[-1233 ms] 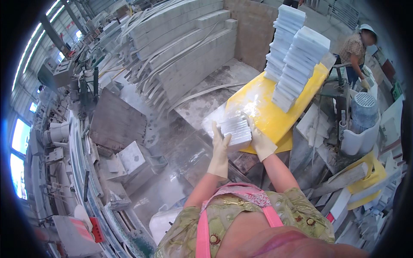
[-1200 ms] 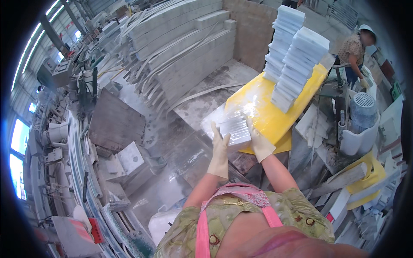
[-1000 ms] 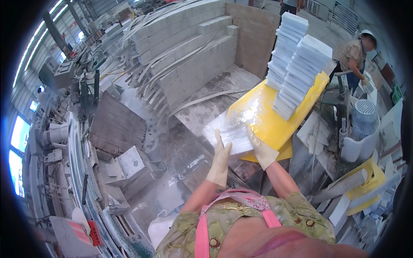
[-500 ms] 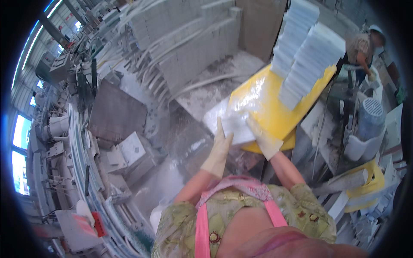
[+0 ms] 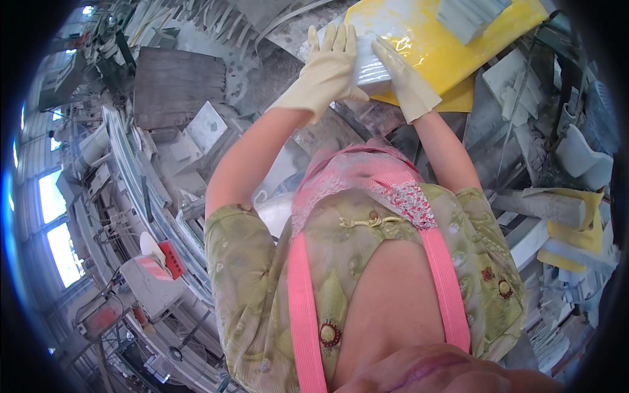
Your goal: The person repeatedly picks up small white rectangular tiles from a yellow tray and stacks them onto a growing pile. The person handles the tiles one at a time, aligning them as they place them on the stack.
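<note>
My left hand (image 5: 327, 75), gloved in cream, has its fingers fanned wide, the thumb toward the near corner of a pale block (image 5: 372, 71); whether it presses on the block, I can't tell from here. My right hand (image 5: 407, 80) lies along the block's other side, fingers extended, and I cannot make out a firm grip. The block sits between them, just past twelve o'clock (its near face shows fine lines and a wet-looking gleam). At one o'clock is a yellow sheet (image 5: 429, 59), with pale stacked slabs (image 5: 473, 18) upon it. Farther round, I see a dark board (image 5: 178, 85) near ten and a grey beam (image 5: 550, 208) at three.
</note>
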{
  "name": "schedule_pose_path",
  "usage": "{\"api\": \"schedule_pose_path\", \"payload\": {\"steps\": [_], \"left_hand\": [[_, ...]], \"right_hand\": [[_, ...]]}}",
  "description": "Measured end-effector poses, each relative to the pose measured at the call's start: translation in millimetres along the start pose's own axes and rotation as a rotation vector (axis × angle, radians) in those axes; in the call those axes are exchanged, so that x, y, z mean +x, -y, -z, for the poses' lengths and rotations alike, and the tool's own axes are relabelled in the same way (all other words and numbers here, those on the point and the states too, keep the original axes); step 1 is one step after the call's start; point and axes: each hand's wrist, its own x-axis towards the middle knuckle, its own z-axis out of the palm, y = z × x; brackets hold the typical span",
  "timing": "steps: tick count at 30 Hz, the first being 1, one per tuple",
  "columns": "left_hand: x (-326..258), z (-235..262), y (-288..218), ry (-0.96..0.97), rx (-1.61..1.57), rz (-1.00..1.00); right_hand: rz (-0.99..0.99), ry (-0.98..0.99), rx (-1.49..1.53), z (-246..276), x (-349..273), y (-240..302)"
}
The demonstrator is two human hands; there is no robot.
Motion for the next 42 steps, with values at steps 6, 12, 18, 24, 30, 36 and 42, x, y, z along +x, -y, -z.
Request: {"api": "schedule_pose_path", "payload": {"steps": [6,12,18,24,30,36,42], "left_hand": [[21.4,-14.6,3.0,0.127,-0.034,0.080],[10.8,-21.0,4.1,0.050,-0.174,0.086],[18.8,-12.8,-11.1,0.122,0.060,0.106],[22.6,-12.6,-6.5,0.015,-0.113,0.071],[16.6,-14.6,-2.5,-0.050,-0.272,0.101],[12.9,-30.5,19.2,-0.040,-0.421,0.027],[-3.2,-31.0,55.7,-0.042,-0.615,-0.108]], "right_hand": [[0.060,-0.013,-0.206,-1.7,-10.8,14.7],[0.102,-0.015,-0.207,2.2,-6.5,-2.8],[0.119,-0.019,-0.244,14.3,10.2,-24.2],[0.119,-0.016,-0.194,7.4,13.1,-25.4],[0.107,-0.120,-0.195,6.1,12.8,-36.7],[0.104,-0.520,-0.096,-3.4,-33.8,-21.5],[-0.061,-0.548,-0.354,-50.9,-63.2,-22.3]]}}
